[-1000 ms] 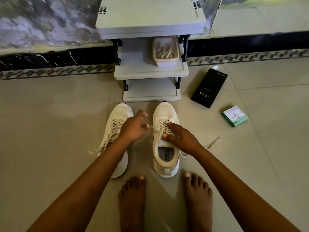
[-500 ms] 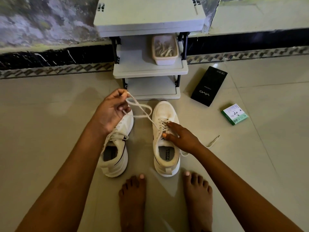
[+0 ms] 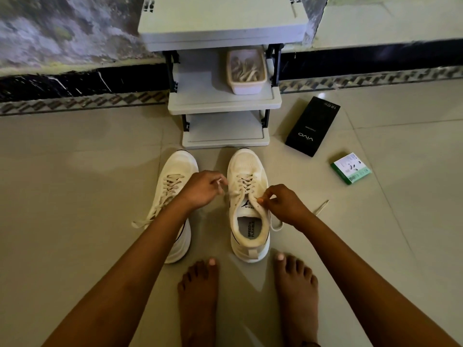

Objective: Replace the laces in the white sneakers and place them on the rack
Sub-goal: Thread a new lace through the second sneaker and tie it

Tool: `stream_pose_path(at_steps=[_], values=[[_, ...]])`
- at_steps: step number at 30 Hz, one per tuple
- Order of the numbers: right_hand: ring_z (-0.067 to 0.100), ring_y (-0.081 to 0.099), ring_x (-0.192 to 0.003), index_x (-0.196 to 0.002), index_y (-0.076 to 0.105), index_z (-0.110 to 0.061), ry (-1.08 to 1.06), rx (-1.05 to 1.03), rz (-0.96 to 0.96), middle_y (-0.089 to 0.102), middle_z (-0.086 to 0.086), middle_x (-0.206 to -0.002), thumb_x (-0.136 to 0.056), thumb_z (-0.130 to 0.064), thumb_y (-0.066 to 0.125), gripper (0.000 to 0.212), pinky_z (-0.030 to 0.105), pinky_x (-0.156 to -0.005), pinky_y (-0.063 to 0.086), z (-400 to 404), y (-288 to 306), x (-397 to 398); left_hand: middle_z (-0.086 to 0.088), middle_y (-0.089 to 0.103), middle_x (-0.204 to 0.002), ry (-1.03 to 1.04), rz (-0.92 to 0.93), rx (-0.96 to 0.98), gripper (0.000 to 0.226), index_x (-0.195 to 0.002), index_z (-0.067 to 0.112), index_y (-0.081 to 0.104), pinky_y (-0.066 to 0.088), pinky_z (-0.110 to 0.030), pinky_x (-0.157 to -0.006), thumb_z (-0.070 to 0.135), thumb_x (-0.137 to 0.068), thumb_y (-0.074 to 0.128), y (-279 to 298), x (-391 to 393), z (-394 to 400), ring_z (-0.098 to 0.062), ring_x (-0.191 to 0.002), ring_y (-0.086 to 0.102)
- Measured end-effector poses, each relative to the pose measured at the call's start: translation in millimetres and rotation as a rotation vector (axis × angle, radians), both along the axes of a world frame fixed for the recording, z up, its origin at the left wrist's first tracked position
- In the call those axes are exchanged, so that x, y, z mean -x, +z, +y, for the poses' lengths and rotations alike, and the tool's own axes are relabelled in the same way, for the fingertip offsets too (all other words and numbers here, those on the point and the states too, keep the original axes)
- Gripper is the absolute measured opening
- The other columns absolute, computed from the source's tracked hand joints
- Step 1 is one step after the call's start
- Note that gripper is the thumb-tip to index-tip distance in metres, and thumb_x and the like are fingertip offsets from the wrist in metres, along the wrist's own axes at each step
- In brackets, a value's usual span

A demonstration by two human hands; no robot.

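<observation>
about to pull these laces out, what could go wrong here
The right sneaker isn't pinned down; both hands, left hand and right hand, pinch its lace, so a tug may drag it. The loose lace end trails on the floor beside bare feet and might get stepped on.

The black box point(image 3: 312, 126) on the floor reads "vivo", and the insole of the right sneaker point(image 3: 248, 204) reads "SPEED & FLEXIBLE"; print on the green-edged box point(image 3: 350, 168) is illegible.

A black vivo box point(image 3: 312, 126) lies right of centre on the tiled floor point(image 3: 75, 184); a green-edged small box point(image 3: 350, 168) sits nearer, further right.
</observation>
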State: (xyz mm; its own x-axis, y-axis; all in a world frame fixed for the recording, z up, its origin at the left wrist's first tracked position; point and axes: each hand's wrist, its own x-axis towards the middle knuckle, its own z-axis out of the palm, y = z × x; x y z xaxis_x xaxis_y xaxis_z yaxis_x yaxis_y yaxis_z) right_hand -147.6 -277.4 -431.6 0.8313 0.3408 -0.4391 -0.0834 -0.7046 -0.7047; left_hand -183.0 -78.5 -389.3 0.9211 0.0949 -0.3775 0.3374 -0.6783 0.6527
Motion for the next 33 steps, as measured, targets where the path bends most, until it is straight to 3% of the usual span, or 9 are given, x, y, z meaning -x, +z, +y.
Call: stream_pose_path(at_steps=[3,6,10,13,17,20,23,25,33], values=[[0.029,0.062,-0.100,-0.088,0.055,-0.011,-0.186,-0.121,0.098,0.060,0.011,-0.104,-0.096,-0.024,0.052,0.015,0.044,-0.093,0.048,-4,-5,-1,-0.006,0.066,-0.091,0.033,-0.055,0.111,0.024,-0.109,0.007,0.059,0.048,-0.015,-0.066,-0.002,-0.094,0.043,-4,-1,-6,-0.011,-0.073,0.060],[0.027,0.064,-0.096,-0.091,0.056,-0.009,-0.307,-0.190,0.176,0.060,0.009,-0.101,-0.096,-0.023,0.052,0.016,0.045,-0.093,0.050,-7,-7,0,-0.010,0.068,-0.090,0.080,-0.120,0.115,0.018,-0.094,0.008,0.062,0.052,-0.021,-0.066,-0.003,-0.092,0.047,-8,-1,-12,-0.015,-0.070,0.063],[0.022,0.059,-0.100,-0.100,0.061,-0.006,-0.184,-0.083,-0.007,0.057,0.002,-0.103,-0.089,-0.025,0.062,0.022,0.030,-0.081,0.045,-1,-2,4,0.000,0.063,-0.082,0.093,-0.148,0.130,0.013,-0.091,0.006,0.069,0.051,-0.012,-0.063,-0.001,-0.089,0.057,-12,1,-21,-0.007,-0.068,0.060],[0.015,0.052,-0.092,-0.106,0.058,-0.013,-0.037,-0.002,-0.273,0.047,-0.003,-0.105,-0.079,-0.037,0.072,0.039,0.030,-0.075,0.045,2,7,7,0.004,0.063,-0.075,0.111,-0.159,0.112,0.011,-0.085,0.015,0.068,0.052,-0.024,-0.073,0.005,-0.081,0.069,-15,2,-27,-0.013,-0.074,0.062],[0.017,0.058,-0.080,-0.091,0.068,-0.012,0.074,0.105,-0.321,0.065,0.003,-0.090,-0.077,-0.033,0.074,0.027,0.024,-0.064,0.040,4,8,10,0.004,0.061,-0.073,0.075,-0.196,0.060,0.020,-0.077,0.019,0.060,0.049,-0.026,-0.072,0.009,-0.073,0.077,-15,6,-36,-0.014,-0.073,0.060],[0.015,0.056,-0.071,-0.083,0.074,-0.007,-0.036,0.025,-0.264,0.065,0.003,-0.075,-0.081,-0.024,0.072,0.018,0.017,-0.058,0.039,3,5,8,-0.006,0.064,-0.077,0.019,-0.201,0.068,0.023,-0.080,0.016,0.057,0.051,-0.032,-0.071,0.003,-0.073,0.075,-12,5,-39,-0.021,-0.073,0.061],[0.019,0.061,-0.070,-0.083,0.073,-0.004,-0.168,-0.154,-0.029,0.064,0.005,-0.070,-0.083,-0.014,0.070,0.011,0.029,-0.072,0.051,-6,2,4,-0.007,0.065,-0.077,-0.033,-0.232,0.019,0.025,-0.082,0.017,0.053,0.053,-0.031,-0.070,0.001,-0.075,0.071,-14,4,-43,-0.019,-0.072,0.062],[0.017,0.062,-0.068,-0.084,0.072,-0.004,-0.199,-0.278,0.086,0.066,0.006,-0.071,-0.083,-0.011,0.070,0.007,0.027,-0.073,0.053,-11,1,4,-0.006,0.066,-0.077,-0.062,-0.246,-0.017,0.023,-0.085,0.015,0.053,0.052,-0.028,-0.068,0.002,-0.075,0.070,-14,4,-47,-0.017,-0.071,0.062],[0.011,0.063,-0.066,-0.092,0.072,-0.004,-0.144,-0.325,0.081,0.068,0.008,-0.078,-0.081,-0.014,0.072,0.015,0.015,-0.067,0.053,-16,-5,5,-0.003,0.063,-0.076,-0.125,-0.279,-0.136,0.021,-0.085,0.017,0.049,0.053,-0.039,-0.068,0.006,-0.078,0.066,-17,3,-56,-0.021,-0.072,0.061]])
